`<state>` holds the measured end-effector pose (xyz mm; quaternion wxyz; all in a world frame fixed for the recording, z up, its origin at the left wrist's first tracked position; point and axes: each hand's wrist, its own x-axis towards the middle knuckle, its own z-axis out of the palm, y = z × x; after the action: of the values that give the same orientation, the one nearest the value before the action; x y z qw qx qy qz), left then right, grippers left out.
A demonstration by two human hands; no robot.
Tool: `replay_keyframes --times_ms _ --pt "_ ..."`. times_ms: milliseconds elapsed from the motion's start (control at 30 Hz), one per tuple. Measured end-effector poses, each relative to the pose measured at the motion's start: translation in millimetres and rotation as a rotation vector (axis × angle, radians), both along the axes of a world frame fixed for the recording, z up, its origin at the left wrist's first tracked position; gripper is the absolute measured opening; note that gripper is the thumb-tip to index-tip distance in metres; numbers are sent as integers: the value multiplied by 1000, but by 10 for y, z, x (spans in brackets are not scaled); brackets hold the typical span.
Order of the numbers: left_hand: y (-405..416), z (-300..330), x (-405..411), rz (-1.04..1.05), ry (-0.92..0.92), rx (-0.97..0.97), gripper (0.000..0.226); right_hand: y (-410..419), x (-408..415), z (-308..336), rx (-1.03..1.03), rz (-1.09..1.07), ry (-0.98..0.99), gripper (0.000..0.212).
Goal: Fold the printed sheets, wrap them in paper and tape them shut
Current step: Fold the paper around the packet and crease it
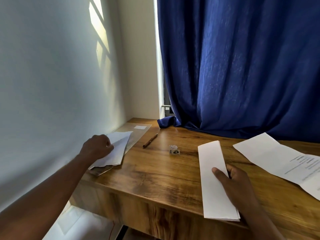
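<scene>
A long folded bundle of white sheets (213, 179) lies on the wooden desk (155, 174), its near end over the front edge. My right hand (232, 181) grips it, thumb on top and fingers under its right side. At the desk's left, by the wall, lies a loose white paper (119, 149) with a torn edge. My left hand (97, 147) reaches out and pinches its left side. A printed sheet (280, 158), partly unfolded with creases, lies flat at the right.
A clear plastic sleeve (138, 134) lies under the left paper, toward the wall. A brown pen (150, 140) and a small box with a crumpled scrap (174, 150) sit mid-desk. A blue curtain (242, 66) hangs behind, its hem on the desk.
</scene>
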<state>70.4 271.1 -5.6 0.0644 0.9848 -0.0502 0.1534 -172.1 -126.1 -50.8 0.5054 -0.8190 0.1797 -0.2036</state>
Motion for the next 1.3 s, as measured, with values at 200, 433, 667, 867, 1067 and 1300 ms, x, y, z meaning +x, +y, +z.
replay_keyframes --times_ms 200,433,667,867,1067,1300 --pt "111 595 -384 78 -357 -237 15 0 -4 -3 -5 13 1 37" --pt "-204 1116 -1116 -337 -568 -1209 8 -23 -7 31 -67 72 -48 71" --pt "-1233 654 -2013 -513 -103 -1817 5 115 -231 185 125 219 -112 29" --pt "-1891 90 -2500 -451 232 -1949 30 63 -513 338 288 326 -159 61" --pt "-2085 -270 -2646 -344 648 -1894 43 -166 -601 437 354 275 56 31" --pt "-1835 -149 -2666 -753 1086 -839 44 -280 -598 373 350 237 174 29"
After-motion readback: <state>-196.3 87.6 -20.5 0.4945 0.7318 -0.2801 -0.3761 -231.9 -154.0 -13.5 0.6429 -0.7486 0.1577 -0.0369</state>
